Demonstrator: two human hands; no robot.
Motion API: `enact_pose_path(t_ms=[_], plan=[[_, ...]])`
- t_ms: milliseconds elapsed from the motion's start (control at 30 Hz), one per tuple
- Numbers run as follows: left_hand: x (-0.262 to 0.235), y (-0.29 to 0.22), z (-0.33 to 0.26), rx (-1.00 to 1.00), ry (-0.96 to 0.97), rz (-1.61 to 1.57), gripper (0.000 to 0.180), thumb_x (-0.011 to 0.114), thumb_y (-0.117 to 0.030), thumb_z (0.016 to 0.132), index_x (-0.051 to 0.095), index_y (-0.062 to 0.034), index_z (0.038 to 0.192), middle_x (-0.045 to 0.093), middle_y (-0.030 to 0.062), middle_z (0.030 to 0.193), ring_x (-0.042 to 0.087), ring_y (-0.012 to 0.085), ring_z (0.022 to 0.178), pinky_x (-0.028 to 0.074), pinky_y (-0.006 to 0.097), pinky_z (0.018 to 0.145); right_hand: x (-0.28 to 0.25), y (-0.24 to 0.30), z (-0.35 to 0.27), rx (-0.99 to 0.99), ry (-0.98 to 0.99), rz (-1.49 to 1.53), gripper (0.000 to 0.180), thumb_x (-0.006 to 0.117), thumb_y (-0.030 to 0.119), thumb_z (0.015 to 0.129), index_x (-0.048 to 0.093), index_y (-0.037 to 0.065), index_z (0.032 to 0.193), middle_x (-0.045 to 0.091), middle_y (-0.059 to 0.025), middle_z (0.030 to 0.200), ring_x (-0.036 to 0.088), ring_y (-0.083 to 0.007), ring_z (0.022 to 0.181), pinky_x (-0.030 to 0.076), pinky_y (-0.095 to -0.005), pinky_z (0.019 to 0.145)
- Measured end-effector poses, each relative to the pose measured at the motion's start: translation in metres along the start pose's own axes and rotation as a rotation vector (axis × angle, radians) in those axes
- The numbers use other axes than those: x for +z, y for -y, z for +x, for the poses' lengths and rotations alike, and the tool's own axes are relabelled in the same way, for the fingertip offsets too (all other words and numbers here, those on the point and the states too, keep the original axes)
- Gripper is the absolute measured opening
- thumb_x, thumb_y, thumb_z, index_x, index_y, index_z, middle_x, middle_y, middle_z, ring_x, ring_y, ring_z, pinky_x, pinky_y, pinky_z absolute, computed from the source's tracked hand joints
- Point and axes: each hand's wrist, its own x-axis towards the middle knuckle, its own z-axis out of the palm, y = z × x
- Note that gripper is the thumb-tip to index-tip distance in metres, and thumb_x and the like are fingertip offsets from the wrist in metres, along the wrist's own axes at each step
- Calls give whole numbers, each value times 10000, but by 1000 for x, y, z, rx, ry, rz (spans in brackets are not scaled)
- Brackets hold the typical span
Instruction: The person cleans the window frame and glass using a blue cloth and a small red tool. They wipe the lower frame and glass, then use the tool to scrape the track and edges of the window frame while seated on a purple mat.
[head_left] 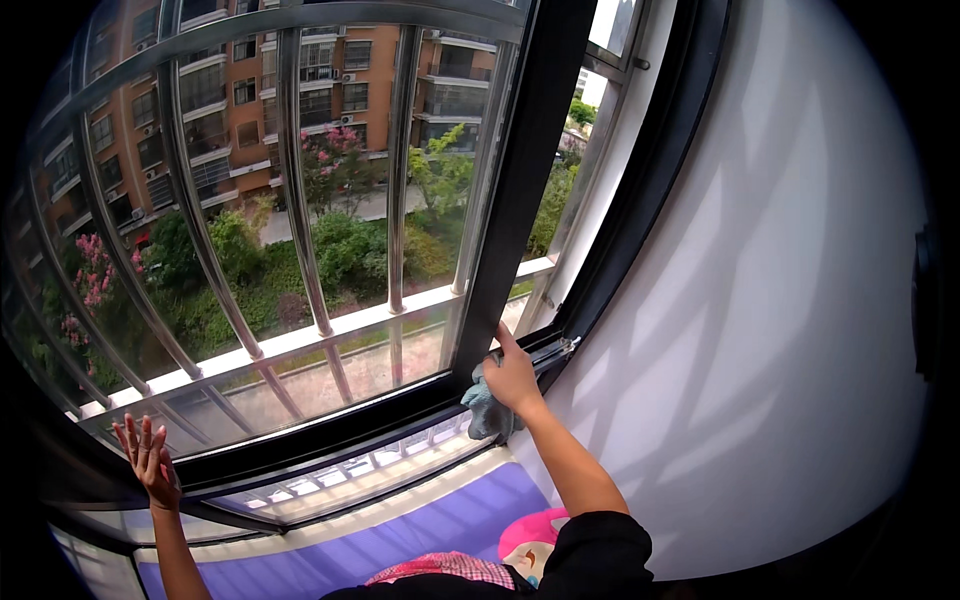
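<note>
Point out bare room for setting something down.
Bare: the purple surface between the cream edge and pink checked fabric, left of the pink object; levelness unclear. Crowded: the lower corner of the black sash, where the right hand holds a grey-blue cloth.

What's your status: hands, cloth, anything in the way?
Right hand gripping grey-blue cloth at lower right of black window frame. Left hand open by the frame's lower left. Nothing seen blocking the cloth; metal bars outside.
</note>
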Motion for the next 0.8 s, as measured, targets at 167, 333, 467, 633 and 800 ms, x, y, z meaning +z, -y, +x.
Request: enact_pose_path(t_ms=[167, 333, 467, 633, 800], plan=[[-26, -13, 4, -133, -44, -29, 229, 402, -137, 953, 596, -16, 941, 519, 153, 1281, 376, 380, 1275, 195, 541, 1085, 22, 32, -22, -31, 47, 102, 643, 490, 23, 745, 317, 59, 1363, 585, -271, 1017, 577, -429, 908, 457, -406, 772], [-24, -46, 29, -76, 7, -165, 262, 401, -191, 963, 571, -21, 859, 567, 158, 1190, 436, 386, 1223, 228, 567, 1064, 35, 35, -31, -39, 138, 199, 600, 514, 25, 781, 348, 56, 1357, 551, -197, 1202, 545, -298, 1097, 395, -326, 939], [-13, -82, 57, -52, 51, -298, 297, 414, -229, 962, 579, -29, 818, 583, 144, 1164, 437, 383, 1226, 219, 575, 1064, 51, 0, -39, -53, 37, 471, 423, 574, 52, 827, 472, -30, 1230, 592, -142, 1087, 562, -203, 1052, 428, -306, 908], [-8, -88, 66, 6, 96, -300, 281, 432, -237, 951, 604, -45, 839, 580, 140, 1179, 425, 384, 1239, 195, 589, 1064, 24, -5, -58, 538, 468, 932, 187, 561, 135, 898, 596, -16, 1003, 629, -74, 931, 609, -145, 863, 488, -264, 781], [1, -94, 71, 46, 135, -271, 227, 453, -182, 918, 648, -66, 901, 570, 127, 1214, 393, 377, 1268, 154, 573, 1081, 20, -20, -69, 398, 449, 720, 311, 586, 167, 874, 542, 13, 1140, 627, -78, 944, 600, -159, 893, 473, -290, 815]])
